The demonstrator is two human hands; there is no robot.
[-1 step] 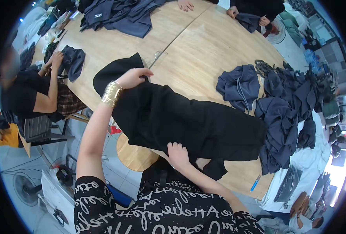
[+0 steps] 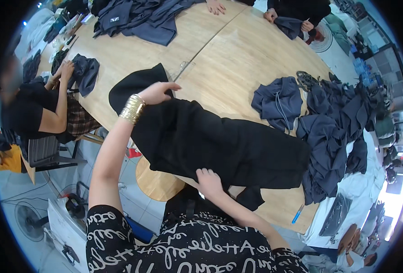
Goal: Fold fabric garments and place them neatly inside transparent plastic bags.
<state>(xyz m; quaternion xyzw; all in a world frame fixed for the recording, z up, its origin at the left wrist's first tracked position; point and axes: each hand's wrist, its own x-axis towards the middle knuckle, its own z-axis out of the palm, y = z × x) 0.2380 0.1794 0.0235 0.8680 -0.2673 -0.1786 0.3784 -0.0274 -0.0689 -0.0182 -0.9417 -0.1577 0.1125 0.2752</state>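
Black garment spread across the near edge of a round wooden desk [image 2: 237, 59], both hands on it.

The desk carries a heap of dark blue-grey garments [image 2: 342, 132] at the right and another pile [image 2: 137, 18] at the far side. The black garment [image 2: 219, 141] lies flat between them, one end overhanging the near rim. The left hand [image 2: 158, 92], gold bangles at the wrist, rests on the cloth's far left end, grip loosely apart. The right hand [image 2: 209, 182] presses the near hem, fingers curled onto the fabric. A blue pen [image 2: 297, 214] lies near the edge.
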